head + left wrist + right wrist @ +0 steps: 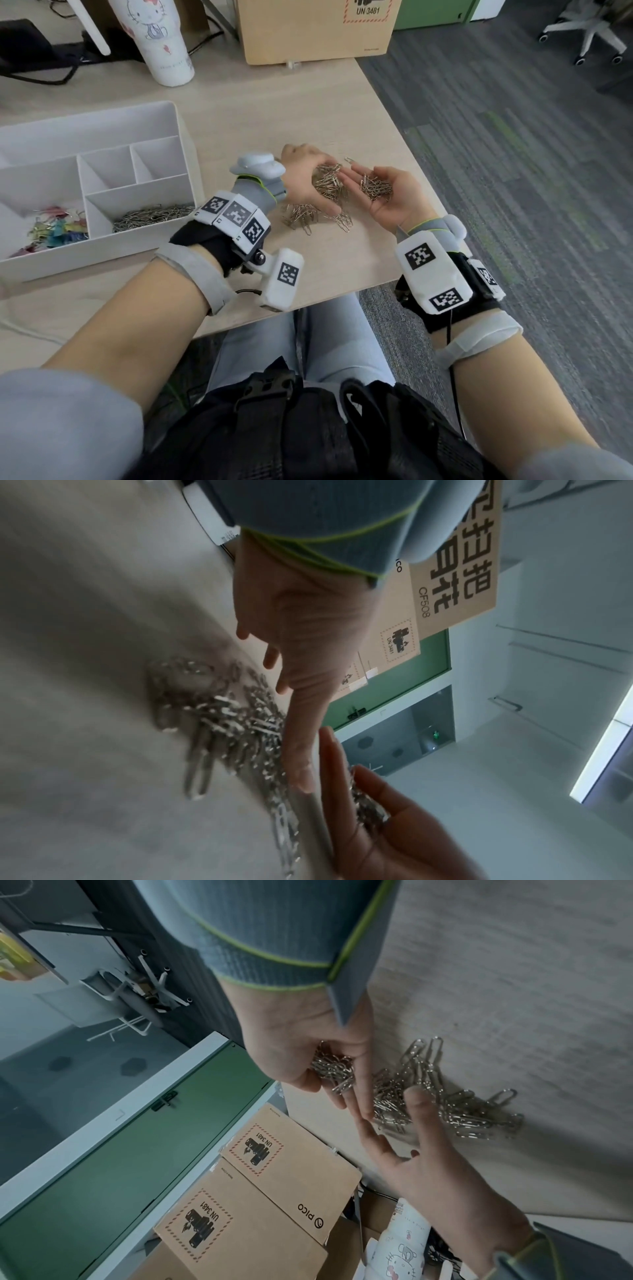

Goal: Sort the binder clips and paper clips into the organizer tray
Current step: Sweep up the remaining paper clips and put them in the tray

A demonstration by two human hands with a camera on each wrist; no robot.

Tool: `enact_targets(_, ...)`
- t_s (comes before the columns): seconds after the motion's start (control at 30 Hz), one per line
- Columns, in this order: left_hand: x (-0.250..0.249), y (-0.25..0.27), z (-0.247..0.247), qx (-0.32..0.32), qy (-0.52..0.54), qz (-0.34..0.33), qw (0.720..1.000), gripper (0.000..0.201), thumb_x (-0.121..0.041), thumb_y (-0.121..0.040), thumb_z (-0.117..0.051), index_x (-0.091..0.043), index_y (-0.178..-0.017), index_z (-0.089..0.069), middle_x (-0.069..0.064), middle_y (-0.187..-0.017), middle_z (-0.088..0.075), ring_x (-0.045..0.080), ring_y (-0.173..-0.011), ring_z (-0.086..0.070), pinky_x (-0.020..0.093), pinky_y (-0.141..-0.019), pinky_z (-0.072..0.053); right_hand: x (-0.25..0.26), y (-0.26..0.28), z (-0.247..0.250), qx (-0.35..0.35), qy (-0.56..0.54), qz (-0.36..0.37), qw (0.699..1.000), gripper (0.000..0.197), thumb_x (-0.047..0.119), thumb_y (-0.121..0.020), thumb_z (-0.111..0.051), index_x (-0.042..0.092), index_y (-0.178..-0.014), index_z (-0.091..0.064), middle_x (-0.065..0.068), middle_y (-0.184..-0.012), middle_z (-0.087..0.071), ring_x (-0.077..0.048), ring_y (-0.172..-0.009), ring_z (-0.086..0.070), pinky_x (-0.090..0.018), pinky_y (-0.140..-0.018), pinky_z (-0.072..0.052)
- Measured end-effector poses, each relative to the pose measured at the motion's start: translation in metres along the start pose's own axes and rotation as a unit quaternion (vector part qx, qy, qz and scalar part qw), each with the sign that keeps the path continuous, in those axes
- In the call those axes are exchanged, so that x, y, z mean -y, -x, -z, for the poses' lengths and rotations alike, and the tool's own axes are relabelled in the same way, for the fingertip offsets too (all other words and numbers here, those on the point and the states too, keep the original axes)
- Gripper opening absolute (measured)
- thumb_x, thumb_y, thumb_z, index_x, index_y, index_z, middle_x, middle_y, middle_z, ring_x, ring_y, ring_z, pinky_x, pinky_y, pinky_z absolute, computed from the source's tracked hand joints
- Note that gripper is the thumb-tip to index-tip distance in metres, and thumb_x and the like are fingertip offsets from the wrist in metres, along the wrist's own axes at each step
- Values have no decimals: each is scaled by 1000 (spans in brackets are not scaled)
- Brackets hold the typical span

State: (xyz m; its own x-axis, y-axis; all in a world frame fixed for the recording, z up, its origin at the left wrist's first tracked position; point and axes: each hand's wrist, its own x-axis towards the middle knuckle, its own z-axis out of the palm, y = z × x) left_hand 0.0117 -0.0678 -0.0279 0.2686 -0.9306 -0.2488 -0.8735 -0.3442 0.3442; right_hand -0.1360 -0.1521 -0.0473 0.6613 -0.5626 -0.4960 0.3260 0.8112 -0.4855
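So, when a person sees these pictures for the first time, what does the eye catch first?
The two hands near the right edge of the table: the left hand rests against a heap of paper clips, and the palm-up right hand carries more. Next, the white organizer tray on the left, with colourful binder clips in one compartment.

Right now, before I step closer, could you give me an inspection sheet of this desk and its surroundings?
Surface: light wood desk.
Job's things: white organizer tray holds paper clips in its front compartment, coloured binder clips in the left one; loose paper clips lie by the hands.
Clutter: cartoon tumbler and cardboard box at the far end.
Hands: left hand, fingers straight, against the clip heap; right hand palm up, clips lying in it.
Cables: black cable behind the tumbler; thin wire below the right wrist device.
Surroundings: grey carpet, office chair, green cabinet.
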Motion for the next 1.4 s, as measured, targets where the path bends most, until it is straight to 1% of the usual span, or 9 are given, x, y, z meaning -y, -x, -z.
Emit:
enact_targets(0.2,7,-4,-13,-61,58,-24,996,62,-49,-57,-80,-33,-113,-60,2,-125,-49,27,-119,-40,36,-96,-36,-3,5,1,-7,-6,2,1000,30,4,-95,-33,-14,-92,-56,-32,-83,-66,-43,-82,-65,-42,-81,-54)
enact_targets(0.33,9,-7,-13,-96,100,-19,990,36,-34,-69,-77,-24,-102,-67,7,-111,-57,23,-100,-55,24,-77,-34,-5,7,1,-13,-21,8,1000,27,1,-94,-32,-13,-94,-55,-33,-93,-61,-44,-89,-61,-43,-78,-55)
enact_targets(0.57,11,-7,-13,-133,164,0,977,31,-29,-71,-77,-14,-98,-71,7,-100,-69,17,-79,-57,21,-68,-40,-6,8,0,-23,-29,12,999,28,1,-94,-30,-14,-94,-54,-34,-98,-58,-45,-92,-59,-46,-75,-55)
enact_targets(0.73,15,0,-1,-152,255,0,955,25,-21,-71,-78,-9,-92,-72,6,-74,-66,19,-69,-62,33,-75,-54,-8,9,-6,-33,-46,16,998,27,-1,-94,-30,-14,-91,-54,-33,-97,-57,-43,-117,-52,-47,-73,-55)
enact_targets(1.0,-5,-9,15,-118,238,-69,962,30,-26,-69,-79,-12,-94,-73,-2,-78,-64,-7,-57,-50,3,-57,-36,-18,5,-27,-15,-19,10,1000,24,0,-94,-35,-6,-82,-55,-24,-85,-60,-40,-84,-61,-48,-72,-55)
enact_targets(1.1,-14,-13,15,-91,229,-102,964,22,-20,-69,-78,-15,-90,-74,-5,-69,-64,-14,-49,-51,7,-61,-42,-19,4,-30,9,-5,-6,1000,31,5,-97,-31,-4,-87,-60,-20,-77,-68,-30,-74,-66,-40,-64,-58)
enact_targets(1.23,-23,-17,15,-70,223,-132,963,19,-15,-68,-78,-16,-87,-74,-1,-77,-68,-13,-54,-53,17,-72,-48,-18,2,-28,21,12,11,1000,27,0,-97,-29,2,-90,-56,-4,-114,-58,-23,-118,-54,-32,-91,-51)
enact_targets(1.27,-24,-18,16,-67,227,-138,962,20,-13,-68,-78,-16,-88,-74,0,-79,-69,-12,-56,-55,17,-73,-49,-16,2,-27,23,9,12,1000,27,0,-98,-29,3,-92,-56,-5,-112,-58,-22,-121,-52,-33,-91,-51)
enact_targets(1.4,-28,-26,20,-113,254,-136,951,18,-11,-71,-73,-14,-89,-73,2,-81,-68,-7,-62,-59,13,-68,-50,-6,0,-19,-1,-107,-31,994,25,2,-96,-35,-7,-89,-57,-27,-85,-63,-39,-83,-64,-40,-73,-55)
